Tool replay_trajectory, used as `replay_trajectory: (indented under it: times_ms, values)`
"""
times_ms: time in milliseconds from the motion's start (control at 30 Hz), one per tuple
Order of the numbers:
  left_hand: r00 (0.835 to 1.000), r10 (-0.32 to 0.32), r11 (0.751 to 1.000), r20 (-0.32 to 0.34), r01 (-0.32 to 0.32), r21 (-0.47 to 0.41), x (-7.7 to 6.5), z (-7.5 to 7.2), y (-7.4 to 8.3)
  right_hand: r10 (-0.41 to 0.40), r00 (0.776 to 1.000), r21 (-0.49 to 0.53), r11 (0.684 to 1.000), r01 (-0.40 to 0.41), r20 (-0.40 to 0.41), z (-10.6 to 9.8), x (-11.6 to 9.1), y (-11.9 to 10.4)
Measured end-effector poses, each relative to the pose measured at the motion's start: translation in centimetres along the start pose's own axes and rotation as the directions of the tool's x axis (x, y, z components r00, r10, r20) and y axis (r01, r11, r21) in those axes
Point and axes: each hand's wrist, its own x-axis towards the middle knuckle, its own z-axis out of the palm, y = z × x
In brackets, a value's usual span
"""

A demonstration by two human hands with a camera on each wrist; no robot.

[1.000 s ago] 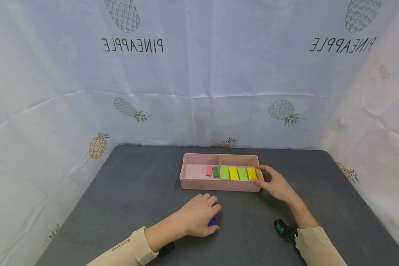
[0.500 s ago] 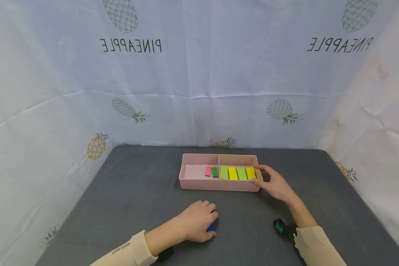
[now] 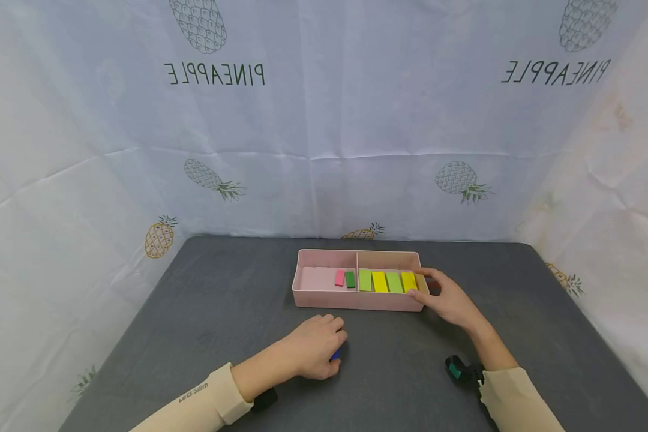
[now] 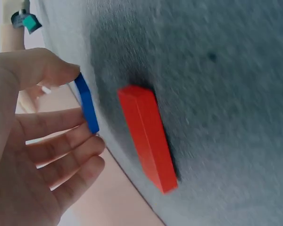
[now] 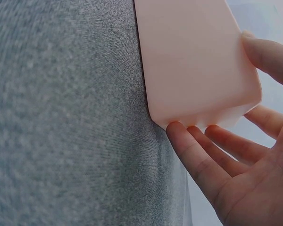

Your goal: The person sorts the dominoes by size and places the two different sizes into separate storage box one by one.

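Note:
My left hand (image 3: 315, 348) pinches a blue block (image 4: 87, 104) between thumb and fingertips, over the table in front of the pink box (image 3: 356, 301). In the left wrist view a red block (image 4: 148, 141) lies on the table beside that hand; the head view hides it behind the hand. My right hand (image 3: 449, 300) grips the right end of the box, its thumb at the rim and its fingers against the end wall. Several light green and yellow blocks (image 3: 379, 282) stand in a row in the right compartment. A pink block (image 3: 339, 278) and a dark green block (image 3: 350, 279) sit in the left one.
A divider (image 3: 357, 264) splits the box in two. The dark grey table (image 3: 237, 282) ends at a white curtain (image 3: 324, 198) printed with pineapples. A black strap with a green patch (image 3: 456, 369) is on the right wrist.
With the blue block in its fingers, my left hand dips toward me, then shifts up and left. The right hand stays at the box, and the blocks inside keep their places.

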Motion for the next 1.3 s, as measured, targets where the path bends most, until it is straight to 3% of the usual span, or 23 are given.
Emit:
replay_trajectory:
  times_ms: [267, 533, 733, 1067, 1300]
  values:
    - [0.999, -0.046, 0.999, -0.006, 0.046, -0.025, -0.5, 0.2, -1.4, 0.005, 1.0, -0.002, 1.0, -0.005, 0.007, 0.0, 0.1, -0.1]
    - [0.993, -0.081, 0.997, -0.091, 0.08, -0.009, -1.2, -0.2, -2.8, 0.002, 1.0, -0.001, 1.0, -0.002, 0.004, 0.0, 0.1, 0.2]
    - [0.986, -0.097, 0.995, -0.136, 0.092, -0.047, -1.2, -1.1, -3.9, 0.002, 1.0, -0.001, 1.0, -0.002, 0.003, -0.1, 0.1, 0.1]
    - [0.954, -0.125, 0.986, -0.273, 0.09, -0.139, -1.1, -3.5, -5.5, 0.015, 1.0, 0.001, 1.0, -0.015, 0.01, 0.0, 0.1, -0.1]
    - [0.941, -0.195, 0.969, -0.278, 0.141, -0.201, -0.2, -4.1, -6.5, 0.006, 1.0, -0.003, 1.0, -0.006, 0.0, 0.0, 0.1, 0.1]
